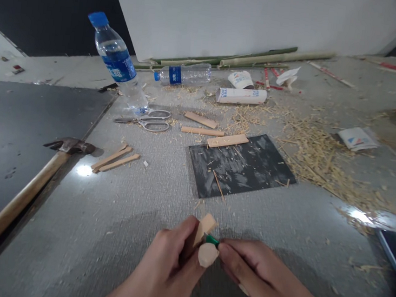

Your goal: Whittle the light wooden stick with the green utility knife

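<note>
Nearest: left hand (pixel 162 259), grip closed on the wood strip (pixel 205 227), its far end protruding. Right hand (pixel 259 269), grip pinched shut on the green tool (pixel 212 240) beside it. We judge the wood strip light, stiff, liable to split; best held low, by the flat faces. Beyond: black sheet (pixel 240 176), loose strip (pixel 227 140) over its far edge.

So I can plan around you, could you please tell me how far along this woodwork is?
Some cutting looks done: shavings are scattered about. In hand, the left hand grips a wooden piece, the right hand a green tool. The strip on the black sheet's edge may be left, though I cannot tell whether it is finished.
</note>
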`<move>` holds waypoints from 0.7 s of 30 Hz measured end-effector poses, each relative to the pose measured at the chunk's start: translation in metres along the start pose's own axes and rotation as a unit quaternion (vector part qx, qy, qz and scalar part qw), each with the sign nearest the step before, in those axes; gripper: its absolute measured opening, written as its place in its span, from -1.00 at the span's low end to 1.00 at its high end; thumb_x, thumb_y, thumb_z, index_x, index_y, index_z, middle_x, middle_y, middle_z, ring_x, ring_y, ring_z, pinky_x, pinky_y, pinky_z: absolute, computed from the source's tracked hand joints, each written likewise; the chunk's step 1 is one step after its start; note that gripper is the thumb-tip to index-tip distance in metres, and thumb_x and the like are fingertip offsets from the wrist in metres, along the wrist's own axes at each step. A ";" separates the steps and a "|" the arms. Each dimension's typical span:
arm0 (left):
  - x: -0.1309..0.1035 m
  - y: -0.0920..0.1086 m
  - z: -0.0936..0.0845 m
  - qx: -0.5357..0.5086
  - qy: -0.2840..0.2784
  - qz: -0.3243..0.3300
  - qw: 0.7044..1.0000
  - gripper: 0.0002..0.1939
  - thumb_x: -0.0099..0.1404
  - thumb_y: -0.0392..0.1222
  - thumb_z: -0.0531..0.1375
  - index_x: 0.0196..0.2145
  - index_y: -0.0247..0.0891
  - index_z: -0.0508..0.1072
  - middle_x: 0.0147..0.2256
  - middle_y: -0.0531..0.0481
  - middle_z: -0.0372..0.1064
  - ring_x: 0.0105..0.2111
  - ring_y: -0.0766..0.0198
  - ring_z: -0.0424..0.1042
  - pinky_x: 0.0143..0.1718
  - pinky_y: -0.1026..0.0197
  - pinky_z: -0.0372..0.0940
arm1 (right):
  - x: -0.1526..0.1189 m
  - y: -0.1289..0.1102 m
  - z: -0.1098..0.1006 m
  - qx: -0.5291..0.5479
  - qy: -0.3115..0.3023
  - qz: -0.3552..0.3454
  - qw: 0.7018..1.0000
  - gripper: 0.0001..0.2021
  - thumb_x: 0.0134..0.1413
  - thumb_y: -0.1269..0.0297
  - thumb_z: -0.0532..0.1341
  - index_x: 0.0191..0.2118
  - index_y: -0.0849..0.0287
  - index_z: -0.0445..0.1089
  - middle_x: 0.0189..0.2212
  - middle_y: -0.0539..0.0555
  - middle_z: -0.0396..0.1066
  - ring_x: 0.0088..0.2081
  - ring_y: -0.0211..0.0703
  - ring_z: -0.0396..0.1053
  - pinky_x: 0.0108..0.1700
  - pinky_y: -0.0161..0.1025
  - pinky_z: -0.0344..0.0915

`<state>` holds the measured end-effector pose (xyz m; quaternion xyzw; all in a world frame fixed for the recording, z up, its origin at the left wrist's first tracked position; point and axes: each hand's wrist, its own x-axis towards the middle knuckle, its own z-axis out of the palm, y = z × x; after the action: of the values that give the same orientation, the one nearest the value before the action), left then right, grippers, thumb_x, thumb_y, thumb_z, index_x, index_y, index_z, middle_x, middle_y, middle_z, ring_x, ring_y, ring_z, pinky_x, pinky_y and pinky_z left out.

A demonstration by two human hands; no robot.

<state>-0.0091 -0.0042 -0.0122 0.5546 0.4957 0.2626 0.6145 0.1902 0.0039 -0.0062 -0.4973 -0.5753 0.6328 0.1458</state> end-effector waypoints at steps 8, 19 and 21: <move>0.002 -0.003 -0.001 -0.009 0.002 -0.035 0.999 -0.60 0.41 -0.06 0.23 -0.44 -0.17 0.09 -0.50 0.20 -0.12 -0.49 0.34 -0.12 -0.52 0.23 -0.12 | 0.001 0.001 0.004 -0.031 0.023 -0.007 0.999 -0.52 0.41 -0.11 0.00 -0.41 0.11 0.36 -0.52 -0.04 0.20 -0.44 -0.21 0.14 -0.41 -0.28 0.13; 0.001 0.014 0.001 -0.109 -0.039 -0.085 0.990 -0.59 0.39 0.13 0.19 -0.42 -0.20 0.20 -0.48 0.18 -0.06 -0.48 0.37 -0.07 -0.51 0.27 -0.08 | -0.004 0.011 -0.010 0.021 0.135 0.004 0.991 -0.48 0.40 -0.17 -0.02 -0.49 0.08 0.08 -0.57 -0.12 -0.04 -0.54 -0.28 -0.05 -0.57 -0.35 -0.01; 0.001 0.017 -0.001 -0.181 -0.035 -0.136 0.973 -0.62 0.36 0.15 0.20 -0.37 -0.19 0.24 -0.51 0.20 -0.06 -0.54 0.39 -0.10 -0.57 0.30 -0.12 | -0.008 0.011 -0.007 -0.015 0.144 -0.008 0.989 -0.50 0.41 -0.14 -0.02 -0.49 0.09 0.15 -0.57 -0.09 0.07 -0.53 -0.26 0.09 -0.53 -0.36 0.14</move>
<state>-0.0055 0.0010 0.0036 0.3702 0.4887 0.2428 0.7517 0.2036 -0.0014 -0.0114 -0.5805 -0.5622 0.5445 0.2247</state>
